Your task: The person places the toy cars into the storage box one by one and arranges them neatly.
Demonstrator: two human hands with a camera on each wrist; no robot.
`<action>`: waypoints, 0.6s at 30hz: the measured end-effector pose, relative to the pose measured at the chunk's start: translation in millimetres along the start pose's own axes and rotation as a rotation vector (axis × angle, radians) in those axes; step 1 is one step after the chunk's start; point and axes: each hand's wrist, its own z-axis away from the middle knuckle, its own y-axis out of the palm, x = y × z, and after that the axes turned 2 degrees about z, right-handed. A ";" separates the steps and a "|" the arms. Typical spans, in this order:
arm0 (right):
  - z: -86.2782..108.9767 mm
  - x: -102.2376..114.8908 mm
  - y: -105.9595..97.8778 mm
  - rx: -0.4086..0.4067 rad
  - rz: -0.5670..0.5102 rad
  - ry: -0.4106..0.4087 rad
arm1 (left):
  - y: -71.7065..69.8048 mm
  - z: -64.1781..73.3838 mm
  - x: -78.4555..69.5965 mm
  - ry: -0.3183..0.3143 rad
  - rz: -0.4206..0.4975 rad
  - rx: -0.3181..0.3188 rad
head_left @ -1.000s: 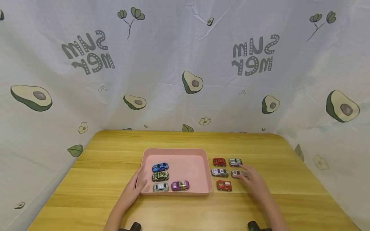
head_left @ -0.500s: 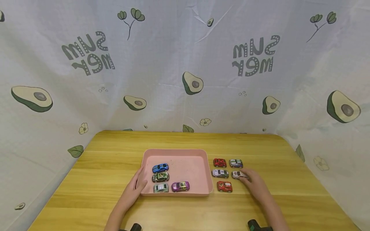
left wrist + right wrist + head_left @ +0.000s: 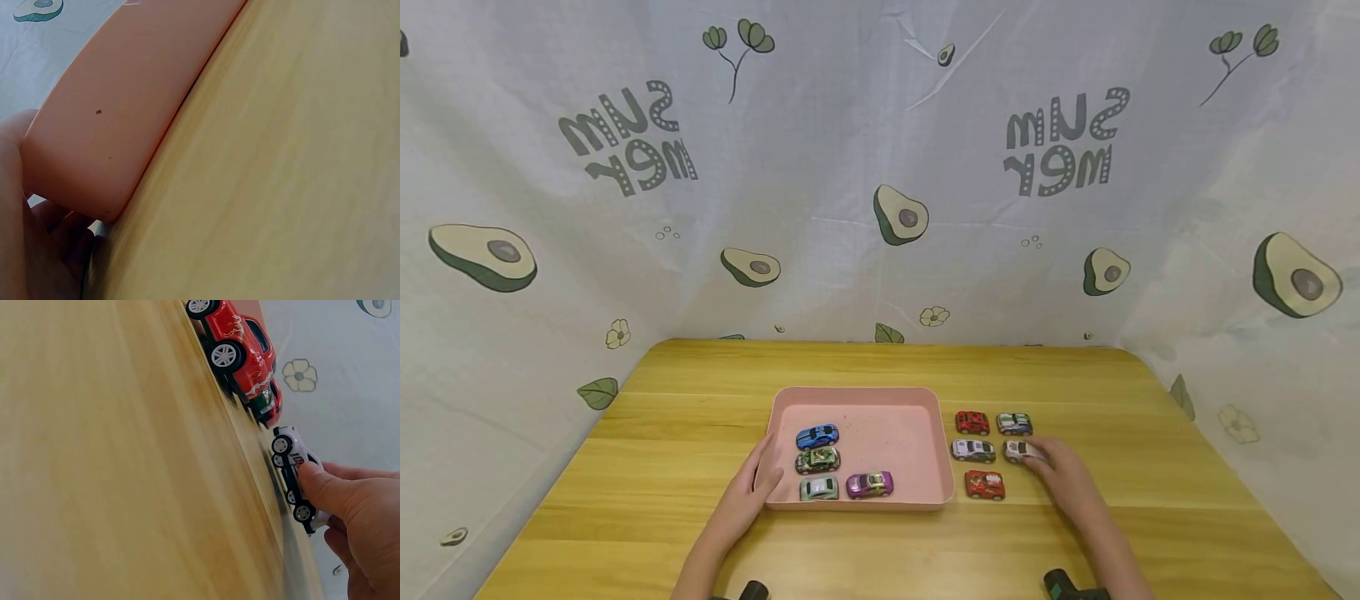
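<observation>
My left hand [image 3: 741,496] holds the left end of a pink tray [image 3: 895,425]; in the left wrist view, the fingers bend round the corner of its wall [image 3: 119,94]. Inside the tray lie a blue toy car [image 3: 817,437], a green patterned one [image 3: 817,460], a pale green one [image 3: 818,488] and a purple one [image 3: 869,485]. To the tray's right, my right hand [image 3: 1067,479] pinches a white toy car [image 3: 1015,451] between thumb and fingers. The right wrist view shows the thumb on the side of this white car [image 3: 292,453], close over the table.
Around the right hand stand a red toy car [image 3: 972,422], a white-and-green one [image 3: 1014,424], a pale lilac one [image 3: 973,451] and a red-orange one [image 3: 985,485]. The wooden table [image 3: 880,550] ends at an avocado-print curtain [image 3: 820,167].
My right thumb and fingers have drawn closer together around the white toy car. The left hand and the tray hold their place; the head view has shifted slightly.
</observation>
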 end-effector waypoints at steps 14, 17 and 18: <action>-0.9 22.5 -13.0 0.016 -0.030 0.043 | 0.4 -0.8 3.3 0.026 0.007 0.001; -2.3 31.3 -15.0 -0.014 0.010 0.003 | 0.6 -1.0 3.3 0.027 0.000 -0.002; -2.7 33.9 -15.3 -0.025 0.020 -0.013 | 0.6 -1.0 3.3 0.027 0.000 -0.001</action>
